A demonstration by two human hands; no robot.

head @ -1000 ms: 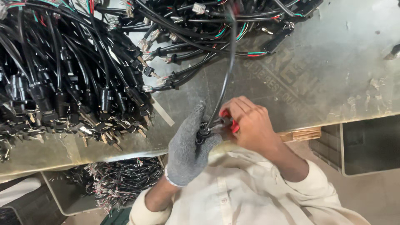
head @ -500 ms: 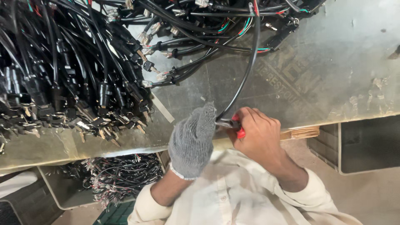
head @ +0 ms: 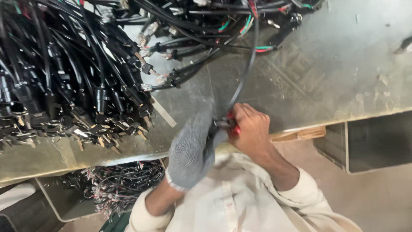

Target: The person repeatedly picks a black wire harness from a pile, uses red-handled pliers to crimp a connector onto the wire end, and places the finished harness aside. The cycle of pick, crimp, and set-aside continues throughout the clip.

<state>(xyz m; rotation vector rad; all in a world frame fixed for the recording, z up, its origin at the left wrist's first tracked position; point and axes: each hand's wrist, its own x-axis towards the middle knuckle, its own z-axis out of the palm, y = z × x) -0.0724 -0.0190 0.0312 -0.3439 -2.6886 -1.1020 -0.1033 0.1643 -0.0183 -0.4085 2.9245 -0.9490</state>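
Shifting both hands rightward, I'm pinching the thin black cable [head: 245, 77] in my grey-gloved left hand [head: 193, 148] at the table edge, steadying it for the red-handled cutters [head: 234, 129] my bare right hand [head: 253, 129] is squeezing closed.

A grey knitted glove covers the left hand [head: 193, 148], the right hand [head: 251, 129] is bare, sleeves cream.

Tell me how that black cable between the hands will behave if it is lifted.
The black cable curves loosely up to the pile, so it is probably floppy. Thin, likely light. Its far end lies among other wires, so it may snag.
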